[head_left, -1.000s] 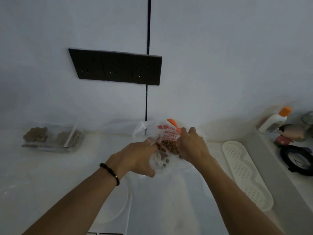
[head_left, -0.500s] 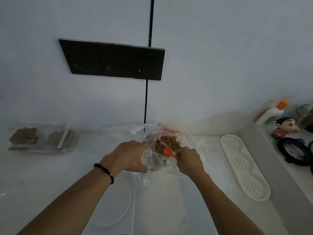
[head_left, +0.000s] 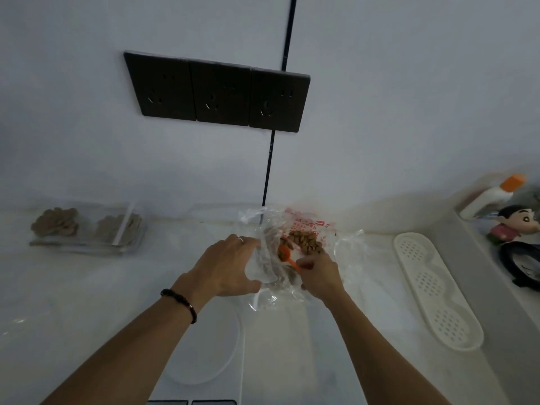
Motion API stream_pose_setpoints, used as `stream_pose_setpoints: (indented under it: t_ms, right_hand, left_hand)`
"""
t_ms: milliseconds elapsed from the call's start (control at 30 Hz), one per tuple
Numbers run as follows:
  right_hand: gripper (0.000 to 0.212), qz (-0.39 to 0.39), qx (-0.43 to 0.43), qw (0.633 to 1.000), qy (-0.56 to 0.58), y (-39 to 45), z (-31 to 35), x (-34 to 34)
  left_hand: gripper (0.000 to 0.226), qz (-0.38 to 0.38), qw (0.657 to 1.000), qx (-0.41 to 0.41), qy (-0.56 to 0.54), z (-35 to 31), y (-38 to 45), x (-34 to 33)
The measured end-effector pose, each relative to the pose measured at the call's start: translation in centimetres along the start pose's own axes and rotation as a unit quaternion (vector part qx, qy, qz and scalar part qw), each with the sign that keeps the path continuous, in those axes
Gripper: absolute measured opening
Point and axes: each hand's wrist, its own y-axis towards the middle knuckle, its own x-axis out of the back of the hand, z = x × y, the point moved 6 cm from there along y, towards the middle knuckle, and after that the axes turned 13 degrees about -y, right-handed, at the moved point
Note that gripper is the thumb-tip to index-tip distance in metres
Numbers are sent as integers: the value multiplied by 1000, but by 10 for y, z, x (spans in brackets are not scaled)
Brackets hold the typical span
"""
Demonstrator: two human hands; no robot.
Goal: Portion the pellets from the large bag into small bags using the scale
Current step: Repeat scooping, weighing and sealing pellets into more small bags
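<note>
Fingers of the right hand (head_left: pixel 320 273) pinch the handle of one small orange scoop (head_left: pixel 287 258), whose bowl, holding a few brown pellets (head_left: pixel 305 245), points away from the fingertips and left into one clear plastic bag with red print (head_left: pixel 309 226). Just left of that scoop, the left hand (head_left: pixel 226 266) curls round the crumpled near edge of the bag, thumb underneath, a ring on one finger; whether a second, smaller bag lies within that plastic cannot be told. Nearer than both hands sits one white scale (head_left: pixel 204 355) on the pale counter (head_left: pixel 73 287), partly hidden by the left forearm, which wears a dark bead bracelet (head_left: pixel 179 301). Far left of the fingers stands a clear container (head_left: pixel 87 232) with two brown heaps. Right of them lies a perforated white tray (head_left: pixel 435 290), beyond it a bottle with an orange cap (head_left: pixel 491 197) and a cartoon figurine (head_left: pixel 514 226). Above, three dark sockets (head_left: pixel 219 93) sit on the wall.
</note>
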Motion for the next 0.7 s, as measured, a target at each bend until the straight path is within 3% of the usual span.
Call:
stream_pose_setpoints:
  t_ms: [133,300,533,700]
  right_hand:
    - [20,57,-68,981,173,-1,4,-7]
    - [26,53,-103,951,286,-10,-7,8]
    - [28,15,-72,955,286,-27,-20,57]
    - [29,-6,-27,968,248,-40,-11,91]
  left_hand:
    - [93,-3,1000,10,-12,-2,-4,6]
    - [82,-38,999,-13,-21,-10,-2,11]
    - [100,-55,997,-36,-50,-39,7,16]
    - [81,-66,991,-27,-112,-40,15,15]
